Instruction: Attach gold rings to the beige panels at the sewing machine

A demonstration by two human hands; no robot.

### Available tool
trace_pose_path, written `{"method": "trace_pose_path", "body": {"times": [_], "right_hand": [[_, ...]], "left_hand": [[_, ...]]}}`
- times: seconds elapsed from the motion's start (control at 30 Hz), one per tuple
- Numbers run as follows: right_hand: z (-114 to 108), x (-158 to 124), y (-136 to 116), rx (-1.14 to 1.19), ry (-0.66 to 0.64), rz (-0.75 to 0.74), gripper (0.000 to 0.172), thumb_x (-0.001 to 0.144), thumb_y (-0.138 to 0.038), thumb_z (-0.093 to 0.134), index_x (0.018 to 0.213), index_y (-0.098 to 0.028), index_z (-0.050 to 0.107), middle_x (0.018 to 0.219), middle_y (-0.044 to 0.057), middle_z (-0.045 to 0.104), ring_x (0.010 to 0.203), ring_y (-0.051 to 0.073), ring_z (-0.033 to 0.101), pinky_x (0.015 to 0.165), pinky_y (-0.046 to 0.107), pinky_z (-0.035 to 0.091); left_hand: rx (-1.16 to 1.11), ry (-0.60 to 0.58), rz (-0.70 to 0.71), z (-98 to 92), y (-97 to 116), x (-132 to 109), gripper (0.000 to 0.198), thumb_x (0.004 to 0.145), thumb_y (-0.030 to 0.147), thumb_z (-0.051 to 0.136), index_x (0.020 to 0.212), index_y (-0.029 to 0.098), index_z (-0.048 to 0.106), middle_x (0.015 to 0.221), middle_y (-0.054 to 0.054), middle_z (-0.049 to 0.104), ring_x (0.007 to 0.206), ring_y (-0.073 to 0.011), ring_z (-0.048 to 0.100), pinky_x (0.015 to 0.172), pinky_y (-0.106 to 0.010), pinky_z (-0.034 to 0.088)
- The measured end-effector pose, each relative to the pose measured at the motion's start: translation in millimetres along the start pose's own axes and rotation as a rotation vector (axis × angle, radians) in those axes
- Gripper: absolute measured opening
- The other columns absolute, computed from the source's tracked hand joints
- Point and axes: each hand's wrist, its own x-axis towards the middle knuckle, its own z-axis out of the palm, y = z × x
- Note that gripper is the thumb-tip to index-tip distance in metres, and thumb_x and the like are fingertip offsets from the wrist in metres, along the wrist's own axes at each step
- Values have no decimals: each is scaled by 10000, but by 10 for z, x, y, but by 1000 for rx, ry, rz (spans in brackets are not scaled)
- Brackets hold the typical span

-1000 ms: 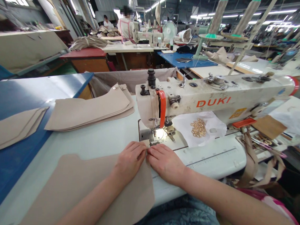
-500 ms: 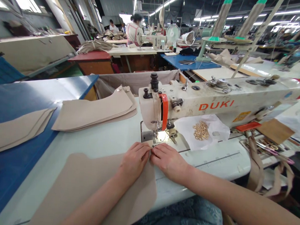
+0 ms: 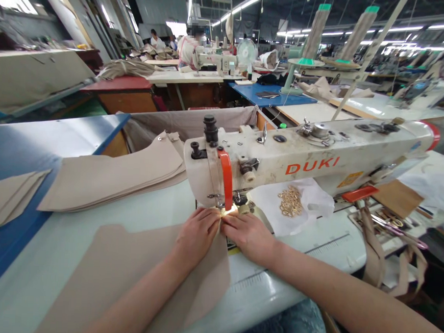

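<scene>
A large beige fabric panel (image 3: 129,265) lies on the pale table, its upper right corner at the needle area of a white sewing machine (image 3: 270,156). My left hand (image 3: 200,234) pinches that corner, fingers closed and bent over it. Close against it, my right hand (image 3: 246,235) is closed with fingertips on the same corner, just below the lit presser foot area. The fingers hide the fabric edge and whatever small piece may lie between them. Right of the needle, gold-coloured metal rings (image 3: 291,201) lie in a heap on a white plastic sheet (image 3: 318,206).
Stacked beige fabric pieces (image 3: 114,174) lie behind the panel, with more pieces (image 3: 12,196) on the blue table (image 3: 4,255) at left. Scissors (image 3: 399,230) and hanging fabric strips (image 3: 374,251) are at right. Thread cones (image 3: 316,33) stand behind. A person (image 3: 186,49) sits at another machine.
Both hands have moved forward with the fabric corner, closer under the needle. The camera view has shifted, so the machine appears further left.
</scene>
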Motion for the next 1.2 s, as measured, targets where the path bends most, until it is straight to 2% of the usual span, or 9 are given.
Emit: {"method": "trace_pose_path", "body": {"times": [0.23, 0.53, 0.7, 1.2], "right_hand": [[31, 23, 28, 26, 44, 21, 131, 927, -144, 474, 948, -137, 604, 1036, 95, 649, 875, 193, 569, 759, 324, 441], [2, 57, 21, 44, 38, 45, 118, 910, -138, 500, 905, -139, 618, 1015, 91, 660, 891, 208, 572, 771, 328, 443], [21, 49, 18, 43, 32, 56, 119, 915, -157, 506, 924, -142, 623, 1052, 88, 658, 930, 212, 575, 801, 330, 444], [35, 62, 9, 18, 16, 62, 129, 924, -147, 496, 894, -145, 622, 1048, 97, 656, 886, 197, 588, 744, 320, 448]], "left_hand": [[27, 40, -8, 25, -68, 2, 224, 905, 172, 425, 818, 171, 631, 789, -57, 705, 752, -181, 638, 727, -321, 543], [36, 41, -34, 25, -88, 11, 205, 893, 183, 440, 803, 197, 624, 747, -39, 702, 701, -183, 639, 665, -313, 551], [42, 56, -30, 34, -87, 12, 207, 892, 164, 443, 792, 206, 620, 750, -31, 703, 700, -176, 642, 681, -311, 548], [10, 39, -40, 29, -92, 14, 215, 901, 186, 447, 794, 191, 634, 762, -46, 695, 730, -186, 628, 693, -314, 542]]}}
